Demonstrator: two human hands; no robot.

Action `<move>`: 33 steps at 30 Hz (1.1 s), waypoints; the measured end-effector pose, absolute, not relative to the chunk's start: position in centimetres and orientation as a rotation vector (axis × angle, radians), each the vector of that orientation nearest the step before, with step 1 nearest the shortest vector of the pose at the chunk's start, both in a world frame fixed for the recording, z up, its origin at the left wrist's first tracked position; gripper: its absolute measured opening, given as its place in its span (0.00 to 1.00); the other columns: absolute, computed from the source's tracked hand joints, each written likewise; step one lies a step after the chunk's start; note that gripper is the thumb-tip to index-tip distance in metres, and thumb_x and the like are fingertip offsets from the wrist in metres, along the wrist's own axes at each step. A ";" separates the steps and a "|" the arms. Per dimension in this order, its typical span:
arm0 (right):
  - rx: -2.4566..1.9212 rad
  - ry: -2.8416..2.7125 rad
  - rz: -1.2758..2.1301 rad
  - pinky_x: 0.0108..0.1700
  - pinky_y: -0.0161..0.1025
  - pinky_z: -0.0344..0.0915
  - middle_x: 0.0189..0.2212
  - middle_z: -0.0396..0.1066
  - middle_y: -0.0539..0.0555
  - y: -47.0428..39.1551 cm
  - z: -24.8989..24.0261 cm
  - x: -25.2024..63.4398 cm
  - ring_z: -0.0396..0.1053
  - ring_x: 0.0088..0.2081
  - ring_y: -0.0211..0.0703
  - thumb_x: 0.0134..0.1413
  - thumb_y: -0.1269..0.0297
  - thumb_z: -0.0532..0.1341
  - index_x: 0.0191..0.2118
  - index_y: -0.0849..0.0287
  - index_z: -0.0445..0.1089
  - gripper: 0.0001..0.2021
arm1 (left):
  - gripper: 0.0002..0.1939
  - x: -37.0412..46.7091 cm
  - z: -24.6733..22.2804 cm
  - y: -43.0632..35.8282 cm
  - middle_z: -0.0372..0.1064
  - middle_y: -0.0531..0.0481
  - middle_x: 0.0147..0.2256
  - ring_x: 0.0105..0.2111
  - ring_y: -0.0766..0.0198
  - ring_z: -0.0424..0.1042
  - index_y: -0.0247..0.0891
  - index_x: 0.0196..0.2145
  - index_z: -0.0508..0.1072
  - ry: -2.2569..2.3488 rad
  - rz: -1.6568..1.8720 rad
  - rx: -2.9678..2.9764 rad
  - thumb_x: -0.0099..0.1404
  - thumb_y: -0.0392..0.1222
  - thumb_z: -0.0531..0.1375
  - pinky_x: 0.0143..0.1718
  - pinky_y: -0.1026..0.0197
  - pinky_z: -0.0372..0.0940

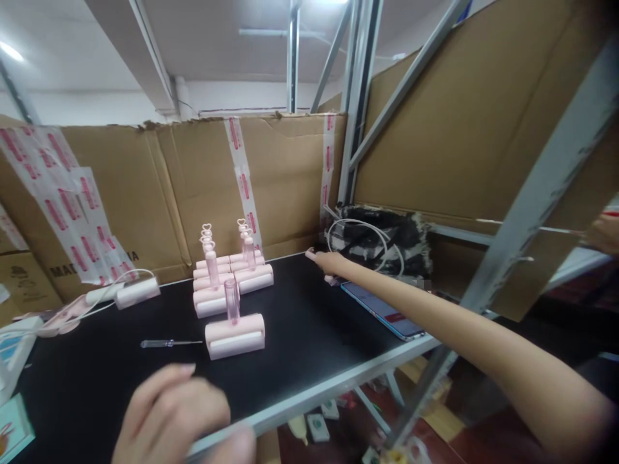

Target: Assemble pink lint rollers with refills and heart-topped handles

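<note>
My left hand (174, 409) hovers blurred over the near edge of the black table, its fingers loosely curled and the thumb apart, with nothing visible in it. My right hand (327, 261) reaches to the back of the table. Its fingers are pinched around something small and pale at the tips, too small to name. Small pink pieces (331, 280) lie just below it. Closest to my left hand stands a pale pink barrel-shaped piece (235, 335) with a clear pink tube upright on it. Behind it, similar pieces (216, 296) stand in two rows, several with heart-shaped loops on top.
A screwdriver (167, 343) lies left of the front pink piece. A phone (382, 312) rests under my right forearm, near a coiled white cable (358, 222). Cardboard walls (290, 187) close off the back. A metal post (522, 193) slants at right, near another person's hand (607, 232).
</note>
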State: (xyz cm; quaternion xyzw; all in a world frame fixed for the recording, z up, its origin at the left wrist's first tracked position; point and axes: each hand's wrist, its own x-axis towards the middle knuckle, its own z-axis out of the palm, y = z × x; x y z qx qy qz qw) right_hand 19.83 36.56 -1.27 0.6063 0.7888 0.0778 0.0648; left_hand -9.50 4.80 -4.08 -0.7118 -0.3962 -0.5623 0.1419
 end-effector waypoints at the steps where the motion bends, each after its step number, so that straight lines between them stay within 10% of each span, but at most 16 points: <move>1: 1.830 2.392 0.220 0.44 0.47 0.67 0.46 0.65 0.58 36.5 -1.2 20.0 0.67 0.43 0.44 0.58 0.62 0.57 0.50 0.63 0.63 0.16 | 0.21 -9.4 -3.3 5.9 0.68 0.52 0.33 0.35 0.56 0.69 0.51 0.45 0.66 -1.139 -1.660 -2.040 0.52 0.40 0.62 0.45 0.45 0.64; 7: 1.726 2.676 0.041 0.38 0.39 0.65 0.35 0.72 0.61 34.9 2.2 18.6 0.71 0.37 0.47 0.46 0.69 0.64 0.36 0.67 0.68 0.10 | 0.36 -9.2 -2.2 16.7 0.58 0.36 0.52 0.52 0.53 0.62 0.37 0.54 0.49 -1.562 -2.238 -2.199 0.54 0.54 0.60 0.53 0.48 0.58; 11: 1.396 3.150 -0.254 0.35 0.34 0.65 0.35 0.73 0.54 31.3 5.7 14.0 0.71 0.34 0.39 0.55 0.60 0.55 0.38 0.61 0.64 0.10 | 0.29 -8.9 -2.6 19.5 0.70 0.46 0.32 0.35 0.60 0.72 0.36 0.45 0.58 -1.664 -2.494 -2.585 0.55 0.60 0.57 0.40 0.56 0.65; 15: 0.703 3.520 -0.946 0.33 0.34 0.65 0.30 0.71 0.52 26.4 7.3 8.8 0.69 0.30 0.37 0.50 0.62 0.58 0.35 0.61 0.63 0.08 | 0.25 -8.2 -3.2 19.1 0.61 0.59 0.18 0.17 0.71 0.62 0.37 0.32 0.62 -1.844 -2.465 -2.650 0.48 0.60 0.63 0.20 0.68 0.56; 33: 0.852 3.519 -1.447 0.31 0.37 0.64 0.27 0.71 0.53 23.8 3.2 4.6 0.69 0.30 0.43 0.49 0.48 0.59 0.30 0.61 0.66 0.17 | 0.23 -8.9 -3.7 19.6 0.57 0.59 0.19 0.17 0.74 0.55 0.38 0.27 0.57 -1.746 -2.332 -2.852 0.51 0.59 0.61 0.19 0.68 0.51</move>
